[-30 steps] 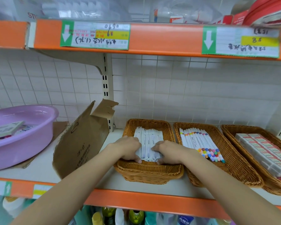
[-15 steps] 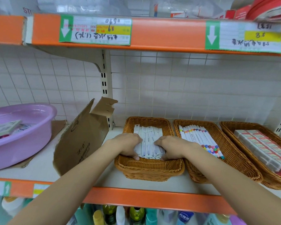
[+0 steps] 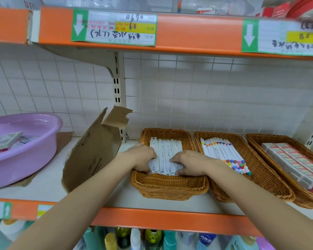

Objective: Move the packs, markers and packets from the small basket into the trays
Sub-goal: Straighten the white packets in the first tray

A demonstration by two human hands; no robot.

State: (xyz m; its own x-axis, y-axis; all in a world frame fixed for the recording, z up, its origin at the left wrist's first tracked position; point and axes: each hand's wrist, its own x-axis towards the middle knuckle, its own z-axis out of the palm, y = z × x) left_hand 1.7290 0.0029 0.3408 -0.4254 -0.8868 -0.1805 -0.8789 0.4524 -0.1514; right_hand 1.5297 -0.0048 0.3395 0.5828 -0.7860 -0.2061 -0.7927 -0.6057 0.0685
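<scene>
hidden: near ends of white packets [image 3: 164, 153] under hands | cut off: right tray [image 3: 271, 141]

Three wicker trays [image 3: 170, 186] stand in a row on the shelf. The left one holds about five white packets [image 3: 163, 152], the middle one about ten markers [image 3: 222, 154], the right one two rows of red packs [image 3: 294, 163]. Two hands [image 3: 143, 157] are in view. One purple basin [image 3: 23, 150], one cardboard sheet [image 3: 92, 156]. Two price labels [image 3: 114, 27] hang above.
</scene>
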